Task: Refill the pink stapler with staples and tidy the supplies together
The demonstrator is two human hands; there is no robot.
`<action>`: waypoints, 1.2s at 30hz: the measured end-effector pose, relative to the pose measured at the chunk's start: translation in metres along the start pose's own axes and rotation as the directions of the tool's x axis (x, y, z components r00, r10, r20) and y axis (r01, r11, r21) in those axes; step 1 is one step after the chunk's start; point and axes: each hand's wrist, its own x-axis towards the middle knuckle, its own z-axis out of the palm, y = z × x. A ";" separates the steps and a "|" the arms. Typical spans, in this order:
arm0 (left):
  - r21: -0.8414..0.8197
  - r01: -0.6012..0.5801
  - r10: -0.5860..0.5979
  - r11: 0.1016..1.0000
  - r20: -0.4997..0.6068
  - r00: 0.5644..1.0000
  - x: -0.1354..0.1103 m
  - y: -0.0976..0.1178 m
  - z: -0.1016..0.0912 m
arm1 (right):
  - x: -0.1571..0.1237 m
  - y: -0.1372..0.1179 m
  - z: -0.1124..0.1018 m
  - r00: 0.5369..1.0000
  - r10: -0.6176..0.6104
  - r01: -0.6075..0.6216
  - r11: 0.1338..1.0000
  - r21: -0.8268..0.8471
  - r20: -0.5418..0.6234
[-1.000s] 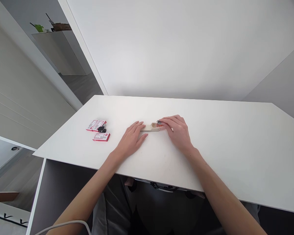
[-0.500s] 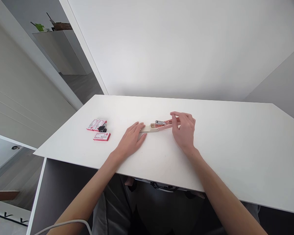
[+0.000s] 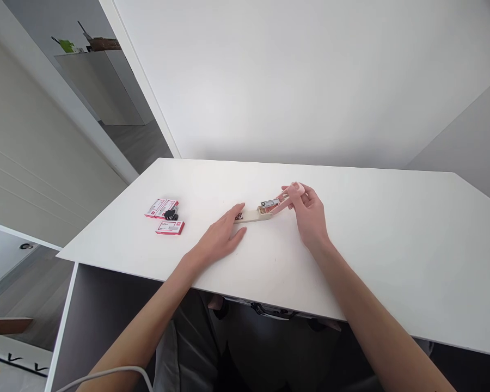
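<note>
A stapler (image 3: 265, 211) with a cream base and a pink top lies opened out on the white table. Its metal staple channel shows near the hinge. My right hand (image 3: 310, 212) pinches the far end of the pink top and holds it raised at an angle. At the left end of the cream base rests my left hand (image 3: 220, 234), fingers stretched out and thumb apart, the fingertips at the base's edge. Whether those fingertips press on the base I cannot tell.
Red and white staple boxes (image 3: 170, 227) lie on the left of the table (image 3: 392, 245), with a small black object (image 3: 171, 214) among them. A white wall (image 3: 294, 87) rises behind the table. A pale cable (image 3: 106, 372) crosses my left forearm.
My right hand has lifted the stapler's pink top, which now slants up more steeply. The stapler has shifted slightly to the right, and my left fingers have come away from the top of its base.
</note>
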 end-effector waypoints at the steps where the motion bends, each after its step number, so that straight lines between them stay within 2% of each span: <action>1: -0.010 -0.014 0.014 1.000 0.002 1.000 0.000 0.000 0.000 | -0.001 -0.001 0.000 0.999 -0.028 0.028 1.000 -0.005 0.027; 4: -0.029 -0.037 0.038 0.999 0.011 0.999 -0.002 0.000 -0.001 | -0.003 -0.004 0.001 0.992 -0.075 0.077 0.997 -0.023 0.101; 9: -0.088 -0.084 0.089 0.993 0.053 0.995 -0.003 0.003 -0.001 | -0.012 -0.007 0.006 0.973 -0.094 0.134 0.973 -0.186 0.209; 12: -0.118 -0.120 0.126 0.986 0.039 0.991 -0.003 0.002 0.002 | -0.017 -0.005 0.011 0.954 -0.126 0.190 0.955 -0.228 0.271; 16: -0.136 -0.091 0.092 0.987 -0.001 0.996 -0.001 0.001 0.006 | -0.021 0.000 0.014 0.911 -0.158 0.272 0.924 -0.268 0.381; 20: -0.131 -0.030 0.024 0.991 -0.046 0.999 0.000 0.001 0.006 | -0.023 0.009 0.016 0.880 -0.179 0.350 0.871 -0.344 0.440; 24: -0.112 -0.023 0.014 0.993 -0.083 0.996 0.001 0.001 0.006 | -0.023 0.015 0.016 0.841 -0.202 0.434 0.805 -0.404 0.502; 30: -0.021 -0.055 0.050 0.998 -0.169 0.984 0.001 0.001 0.008 | -0.022 0.015 0.016 0.837 -0.238 0.476 0.760 -0.443 0.493; 33: 0.104 -0.066 0.090 0.992 -0.246 0.965 -0.002 0.000 0.004 | -0.020 0.019 0.015 0.881 -0.260 0.442 0.751 -0.490 0.395; 36: 0.223 0.028 0.055 0.974 -0.354 0.934 -0.012 -0.007 -0.003 | -0.018 0.023 0.013 0.930 -0.271 0.366 0.749 -0.553 0.249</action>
